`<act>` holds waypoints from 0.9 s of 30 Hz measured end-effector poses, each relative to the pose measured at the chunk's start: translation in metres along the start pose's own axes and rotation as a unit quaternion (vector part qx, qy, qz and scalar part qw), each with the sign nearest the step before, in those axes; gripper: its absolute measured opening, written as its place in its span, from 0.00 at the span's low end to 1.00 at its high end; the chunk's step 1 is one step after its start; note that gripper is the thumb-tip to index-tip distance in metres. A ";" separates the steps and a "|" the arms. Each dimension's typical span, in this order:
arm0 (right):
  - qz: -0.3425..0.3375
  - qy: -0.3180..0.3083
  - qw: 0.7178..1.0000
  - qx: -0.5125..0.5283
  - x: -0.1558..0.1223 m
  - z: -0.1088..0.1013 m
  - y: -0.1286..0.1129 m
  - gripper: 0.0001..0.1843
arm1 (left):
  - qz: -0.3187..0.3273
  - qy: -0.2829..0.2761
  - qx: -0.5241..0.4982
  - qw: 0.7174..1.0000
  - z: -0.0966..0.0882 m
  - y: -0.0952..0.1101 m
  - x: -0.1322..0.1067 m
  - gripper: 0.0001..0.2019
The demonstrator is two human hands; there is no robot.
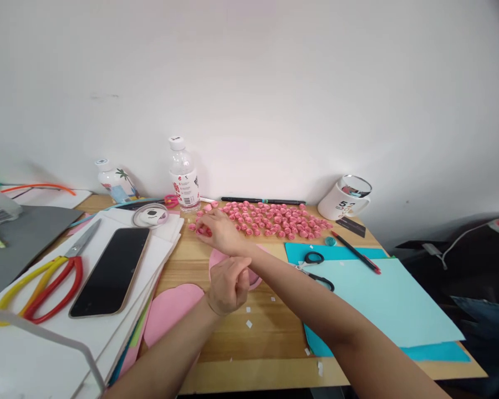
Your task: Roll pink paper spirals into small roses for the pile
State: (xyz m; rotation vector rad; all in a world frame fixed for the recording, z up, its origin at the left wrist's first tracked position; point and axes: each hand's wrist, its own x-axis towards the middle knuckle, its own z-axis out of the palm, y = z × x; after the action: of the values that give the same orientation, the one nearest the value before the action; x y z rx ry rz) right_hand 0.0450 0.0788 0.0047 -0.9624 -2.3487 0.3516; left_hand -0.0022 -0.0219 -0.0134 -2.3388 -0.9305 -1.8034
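Small pink paper roses (283, 221) lie in a wide cluster at the back of the wooden table. At the cluster's left end, my right hand (221, 230) has its fingers bent round a pink paper rose; the fingertips are partly covered. My right forearm crosses in front of the pink round paper piece (217, 257). Over that piece's near side, my left hand (228, 285) is closed, thumb beside the bent fingers, and what it holds, if anything, is hidden. Left of it lies another pink paper piece (172, 310) with a rounded edge.
Black-handled scissors (316, 271) and a pen (357, 252) lie on blue paper sheets (382, 299) at right. A mug (343, 199) and a clear bottle (185, 180) stand behind. Left, a paper stack (33, 354) carries a phone (112, 271), red-yellow scissors (56, 277) and a tape roll (150, 215).
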 end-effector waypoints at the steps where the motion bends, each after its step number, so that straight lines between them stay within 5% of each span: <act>1: -0.006 -0.002 1.000 -0.006 0.005 0.005 -0.001 0.05 | -0.005 0.005 -0.001 1.000 0.000 -0.001 0.000 0.09; 6: -0.027 -0.038 0.997 -0.058 0.017 0.023 -0.006 0.05 | -0.009 0.037 0.015 0.999 0.001 0.000 0.001 0.09; 14: -0.070 -0.077 0.986 -0.129 0.020 0.022 -0.014 0.09 | -0.023 0.034 0.026 0.999 0.001 0.002 0.001 0.11; 27: -0.109 -0.051 0.986 -0.114 0.011 0.024 -0.003 0.11 | -0.049 0.026 0.021 0.998 0.006 0.002 -0.003 0.12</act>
State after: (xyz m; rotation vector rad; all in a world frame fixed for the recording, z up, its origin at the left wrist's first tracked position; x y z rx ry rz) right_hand 0.0226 0.0841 -0.0089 -0.7929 -2.6002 0.0476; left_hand 0.0032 -0.0225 -0.0174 -2.2484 -1.0819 -1.8500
